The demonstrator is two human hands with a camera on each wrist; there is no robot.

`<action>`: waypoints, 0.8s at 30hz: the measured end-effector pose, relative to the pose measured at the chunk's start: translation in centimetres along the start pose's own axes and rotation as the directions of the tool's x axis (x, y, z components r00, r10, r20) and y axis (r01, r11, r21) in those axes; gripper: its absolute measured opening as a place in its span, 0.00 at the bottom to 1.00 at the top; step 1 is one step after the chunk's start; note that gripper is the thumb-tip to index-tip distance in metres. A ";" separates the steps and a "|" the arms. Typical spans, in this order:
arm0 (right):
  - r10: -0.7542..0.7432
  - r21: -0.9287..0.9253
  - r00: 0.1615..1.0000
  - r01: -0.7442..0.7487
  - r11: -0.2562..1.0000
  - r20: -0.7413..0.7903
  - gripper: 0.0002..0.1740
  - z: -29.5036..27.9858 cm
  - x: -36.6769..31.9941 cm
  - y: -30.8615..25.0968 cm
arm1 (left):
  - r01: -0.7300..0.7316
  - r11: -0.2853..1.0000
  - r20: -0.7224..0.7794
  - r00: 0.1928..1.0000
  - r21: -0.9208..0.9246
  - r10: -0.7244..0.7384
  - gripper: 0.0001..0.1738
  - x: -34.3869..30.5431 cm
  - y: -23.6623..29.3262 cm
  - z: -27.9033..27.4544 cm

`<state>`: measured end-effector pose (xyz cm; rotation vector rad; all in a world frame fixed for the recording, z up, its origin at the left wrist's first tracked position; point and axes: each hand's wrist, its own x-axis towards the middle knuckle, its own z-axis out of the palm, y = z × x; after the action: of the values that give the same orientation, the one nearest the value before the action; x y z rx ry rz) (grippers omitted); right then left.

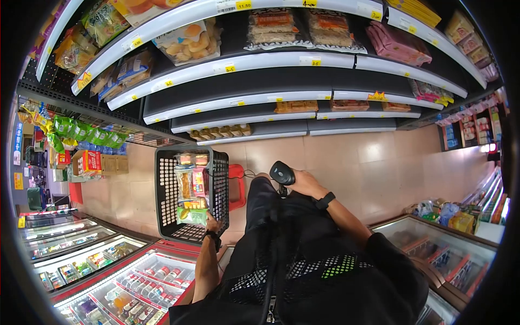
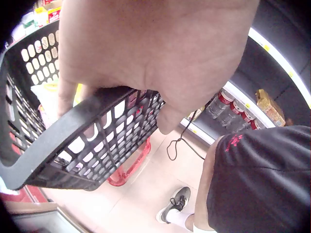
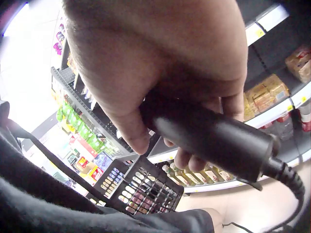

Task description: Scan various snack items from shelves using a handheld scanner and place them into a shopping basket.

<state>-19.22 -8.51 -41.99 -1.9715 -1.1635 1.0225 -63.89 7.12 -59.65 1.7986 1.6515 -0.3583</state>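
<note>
My left hand (image 1: 213,223) grips the near right rim of a black shopping basket (image 1: 189,148). In the left wrist view its fingers reach inside over the rim (image 2: 68,121) and the thumb (image 2: 169,119) lies along the outer wall. Within the basket, a green packet (image 1: 192,216) is close to that hand, with a pink packet (image 1: 199,181) and several wrapped bread-like packs farther in. My right hand (image 1: 306,184) holds a black handheld barcode scanner (image 1: 281,172) above the right leg; its handle (image 3: 209,136) ends in a coiled cord (image 3: 291,182).
Curved store shelves (image 1: 260,100) with packaged bread cross the front. A red plastic frame (image 1: 236,187) sits on the floor beside the basket. Freezer cabinets stand at the lower left (image 1: 146,249) and right (image 1: 433,225). Stacked cartons (image 1: 115,164) are at the left.
</note>
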 end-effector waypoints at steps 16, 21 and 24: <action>-0.002 0.006 1.000 0.002 1.000 -0.026 0.21 0.3 -0.2 0.0 | -0.002 0.995 0.077 0.997 0.098 -0.006 0.59 0.7 -0.7 -0.1; 0.007 0.017 0.999 -0.006 1.000 -0.036 0.21 0.6 -0.3 -0.1 | 0.000 0.998 0.063 0.998 0.068 -0.004 0.59 1.4 -1.9 0.4; 0.002 0.013 0.999 -0.002 1.000 -0.037 0.22 0.8 -0.2 -0.2 | 0.040 0.990 0.071 0.996 0.133 -0.050 0.60 1.2 -1.4 0.1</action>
<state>-20.05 -8.50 -42.20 -1.9735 -1.1328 0.9882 -65.05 7.98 -60.87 1.8226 1.6530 -0.5593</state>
